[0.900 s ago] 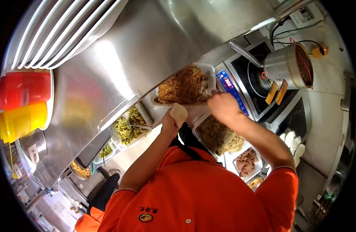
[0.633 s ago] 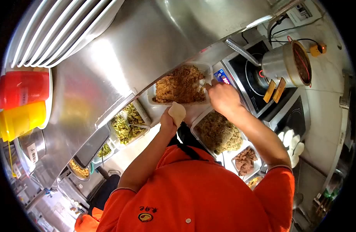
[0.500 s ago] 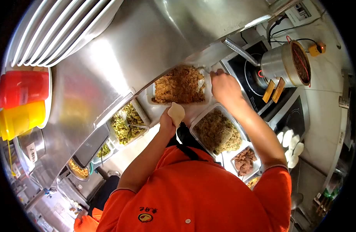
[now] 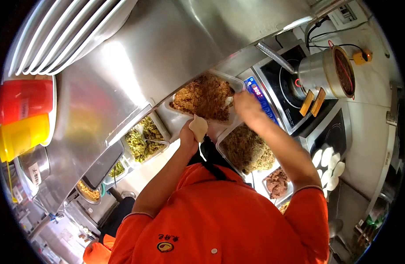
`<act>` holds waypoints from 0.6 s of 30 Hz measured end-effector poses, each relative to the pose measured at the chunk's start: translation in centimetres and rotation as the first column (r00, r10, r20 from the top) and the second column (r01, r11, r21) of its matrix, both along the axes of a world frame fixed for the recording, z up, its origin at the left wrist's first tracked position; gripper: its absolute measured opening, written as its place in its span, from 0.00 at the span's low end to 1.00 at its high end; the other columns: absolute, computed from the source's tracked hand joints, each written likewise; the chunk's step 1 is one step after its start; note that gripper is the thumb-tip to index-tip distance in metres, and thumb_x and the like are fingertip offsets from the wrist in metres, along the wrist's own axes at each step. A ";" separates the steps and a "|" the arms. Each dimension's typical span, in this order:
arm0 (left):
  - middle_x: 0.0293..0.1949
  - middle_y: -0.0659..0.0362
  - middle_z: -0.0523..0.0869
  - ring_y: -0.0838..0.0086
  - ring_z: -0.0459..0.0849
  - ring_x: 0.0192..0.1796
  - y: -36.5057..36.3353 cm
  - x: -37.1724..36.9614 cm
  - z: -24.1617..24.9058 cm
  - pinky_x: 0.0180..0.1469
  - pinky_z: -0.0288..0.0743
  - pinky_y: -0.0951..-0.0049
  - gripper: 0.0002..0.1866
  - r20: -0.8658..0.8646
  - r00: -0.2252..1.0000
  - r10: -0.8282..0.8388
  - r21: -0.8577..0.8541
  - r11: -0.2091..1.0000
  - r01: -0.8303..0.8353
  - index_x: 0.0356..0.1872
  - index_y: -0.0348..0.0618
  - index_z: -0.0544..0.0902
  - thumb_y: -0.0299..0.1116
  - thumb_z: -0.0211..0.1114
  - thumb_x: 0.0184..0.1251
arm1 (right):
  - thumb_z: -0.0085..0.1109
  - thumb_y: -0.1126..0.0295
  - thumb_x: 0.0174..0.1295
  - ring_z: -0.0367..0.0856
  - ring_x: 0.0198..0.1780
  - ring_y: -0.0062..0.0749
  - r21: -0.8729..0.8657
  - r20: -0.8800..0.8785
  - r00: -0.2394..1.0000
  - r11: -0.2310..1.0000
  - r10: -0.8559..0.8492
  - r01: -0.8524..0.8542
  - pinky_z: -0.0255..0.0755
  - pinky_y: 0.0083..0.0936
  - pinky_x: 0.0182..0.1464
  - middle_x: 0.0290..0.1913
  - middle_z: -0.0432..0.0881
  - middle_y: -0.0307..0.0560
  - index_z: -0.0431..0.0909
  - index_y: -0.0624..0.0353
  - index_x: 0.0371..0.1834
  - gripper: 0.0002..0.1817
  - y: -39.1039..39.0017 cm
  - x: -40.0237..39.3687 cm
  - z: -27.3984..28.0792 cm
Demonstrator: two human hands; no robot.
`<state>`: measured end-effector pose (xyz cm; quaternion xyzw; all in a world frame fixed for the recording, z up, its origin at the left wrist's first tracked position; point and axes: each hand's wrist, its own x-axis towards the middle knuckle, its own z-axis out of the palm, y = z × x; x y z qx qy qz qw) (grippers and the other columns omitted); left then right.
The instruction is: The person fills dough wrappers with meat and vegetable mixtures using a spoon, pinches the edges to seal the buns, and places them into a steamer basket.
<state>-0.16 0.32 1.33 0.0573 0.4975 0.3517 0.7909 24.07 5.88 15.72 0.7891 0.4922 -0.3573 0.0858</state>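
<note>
My left hand (image 4: 188, 137) is closed around a round, pale dough wrapper (image 4: 198, 127), held just below the tray of brown shredded filling (image 4: 201, 97). My right hand (image 4: 246, 105) is at the right edge of that tray, its fingers curled; what they grip is hard to make out. A small pale patch (image 4: 229, 101) shows in the filling beside these fingers. Under my right forearm sits a tub of greenish-brown minced filling (image 4: 246, 147), and beyond it a smaller tub of dark reddish-brown paste (image 4: 277, 182).
A steel pot (image 4: 323, 72) with wooden grips stands on an induction hob (image 4: 281, 83) at right. White oval pieces (image 4: 328, 165) lie beyond. Left are green chopped filling (image 4: 143, 138), stacked white plates (image 4: 70, 35), and red (image 4: 24, 101) and yellow (image 4: 24, 136) containers. Another person's orange sleeve (image 4: 99, 251) shows lower left.
My right hand has moved down and slightly left along the tray's right side, uncovering the hob's blue control panel. The tray is tilted differently. My left hand keeps the wrapper nearly in place.
</note>
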 end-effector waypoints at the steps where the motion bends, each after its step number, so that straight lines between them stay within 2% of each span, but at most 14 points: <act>1: 0.49 0.56 0.88 0.65 0.87 0.50 0.2 0.0 0.4 0.52 0.83 0.62 0.19 0.012 1.000 -0.003 0.006 1.000 0.003 0.58 0.40 0.81 0.42 0.48 0.86 | 0.50 0.76 0.69 0.86 0.59 0.59 0.009 0.041 0.950 0.951 0.309 -0.310 0.81 0.48 0.61 0.53 0.86 0.72 0.86 0.69 0.50 0.15 -1.0 0.1 -1.6; 2: 0.49 0.56 0.88 0.65 0.86 0.51 0.2 0.1 0.8 0.53 0.83 0.61 0.19 0.026 1.000 -0.002 0.006 1.000 0.002 0.58 0.40 0.81 0.42 0.48 0.86 | 0.50 0.76 0.69 0.86 0.59 0.59 0.006 0.042 0.949 0.950 0.312 -0.312 0.81 0.48 0.61 0.53 0.86 0.72 0.86 0.69 0.50 0.15 -2.4 0.6 -2.9; 4: 0.49 0.56 0.87 0.65 0.87 0.50 0.4 0.5 1.6 0.52 0.83 0.62 0.19 0.042 0.999 0.025 -0.039 0.999 -0.023 0.57 0.40 0.81 0.43 0.50 0.85 | 0.50 0.73 0.72 0.89 0.55 0.53 -0.045 0.081 0.828 0.832 0.555 -0.553 0.86 0.48 0.53 0.57 0.86 0.59 0.87 0.57 0.55 0.16 -4.1 0.2 -1.5; 5: 0.48 0.56 0.87 0.65 0.87 0.50 0.4 0.5 1.9 0.52 0.83 0.62 0.19 0.049 0.998 0.047 -0.086 0.995 -0.043 0.57 0.39 0.81 0.43 0.51 0.85 | 0.51 0.71 0.72 0.91 0.52 0.51 0.075 0.176 0.807 0.809 0.564 -0.583 0.87 0.47 0.49 0.55 0.86 0.62 0.89 0.58 0.52 0.15 -4.7 0.3 -1.5; 6: 0.48 0.56 0.87 0.65 0.87 0.50 0.1 0.4 1.5 0.52 0.83 0.62 0.19 0.047 0.998 0.050 -0.094 0.995 -0.046 0.57 0.39 0.81 0.43 0.51 0.85 | 0.51 0.71 0.72 0.91 0.52 0.51 0.070 0.170 0.805 0.808 0.568 -0.585 0.87 0.47 0.49 0.55 0.86 0.62 0.89 0.58 0.52 0.15 -4.4 -0.2 -1.3; 8: 0.49 0.55 0.88 0.64 0.87 0.49 0.0 0.2 0.4 0.51 0.83 0.62 0.19 0.080 0.997 0.020 -0.037 0.999 -0.017 0.57 0.39 0.82 0.44 0.54 0.83 | 0.57 0.76 0.67 0.91 0.53 0.52 -0.054 0.198 0.784 0.805 0.588 -0.591 0.86 0.46 0.52 0.49 0.89 0.59 0.88 0.65 0.48 0.12 -2.6 -0.9 -0.4; 9: 0.49 0.55 0.88 0.64 0.87 0.49 0.1 0.3 0.8 0.51 0.83 0.62 0.19 0.080 0.997 0.021 -0.038 0.999 -0.018 0.57 0.39 0.82 0.44 0.54 0.83 | 0.60 0.73 0.66 0.92 0.48 0.48 -0.055 0.275 0.775 0.814 0.569 -0.578 0.88 0.44 0.48 0.48 0.90 0.58 0.89 0.63 0.46 0.11 -3.2 -0.7 -4.3; 12: 0.48 0.55 0.88 0.64 0.87 0.48 0.4 0.5 1.5 0.50 0.84 0.63 0.19 0.004 1.000 -0.002 -0.061 0.998 0.002 0.56 0.40 0.82 0.44 0.54 0.83 | 0.60 0.73 0.65 0.92 0.49 0.50 -0.014 0.364 0.702 0.757 0.612 -0.653 0.87 0.43 0.47 0.46 0.90 0.57 0.90 0.62 0.44 0.11 -4.2 -2.0 -5.5; 13: 0.48 0.55 0.88 0.65 0.87 0.48 0.4 0.5 1.2 0.50 0.84 0.63 0.19 0.027 1.000 0.009 -0.067 0.998 -0.008 0.56 0.40 0.82 0.44 0.54 0.83 | 0.60 0.73 0.65 0.92 0.49 0.50 -0.012 0.363 0.698 0.753 0.617 -0.658 0.87 0.43 0.47 0.46 0.90 0.57 0.90 0.62 0.44 0.11 -3.9 -2.2 -4.7; 15: 0.48 0.55 0.88 0.65 0.87 0.48 0.3 0.4 0.9 0.50 0.83 0.63 0.18 0.053 0.998 0.022 -0.072 0.997 -0.018 0.56 0.40 0.82 0.44 0.54 0.83 | 0.60 0.73 0.64 0.92 0.49 0.48 0.055 0.220 0.738 0.748 0.637 -0.662 0.87 0.41 0.46 0.44 0.91 0.53 0.91 0.59 0.39 0.09 -3.4 -2.0 -3.0; 17: 0.54 0.55 0.85 0.63 0.84 0.56 0.1 0.3 1.0 0.60 0.81 0.59 0.21 0.045 0.998 -0.032 -0.055 0.998 0.034 0.61 0.41 0.78 0.45 0.46 0.88 | 0.59 0.72 0.64 0.93 0.48 0.48 0.017 0.235 0.726 0.744 0.646 -0.668 0.88 0.42 0.46 0.46 0.91 0.55 0.91 0.58 0.40 0.10 -3.4 -2.0 -4.4; 18: 0.54 0.55 0.85 0.63 0.84 0.56 0.1 0.3 0.8 0.60 0.81 0.59 0.21 0.046 0.998 -0.031 -0.055 0.998 0.033 0.61 0.41 0.78 0.45 0.46 0.88 | 0.59 0.71 0.65 0.93 0.48 0.48 -0.019 0.251 0.715 0.742 0.652 -0.670 0.88 0.43 0.47 0.47 0.91 0.57 0.92 0.58 0.40 0.11 -3.3 -2.0 -4.6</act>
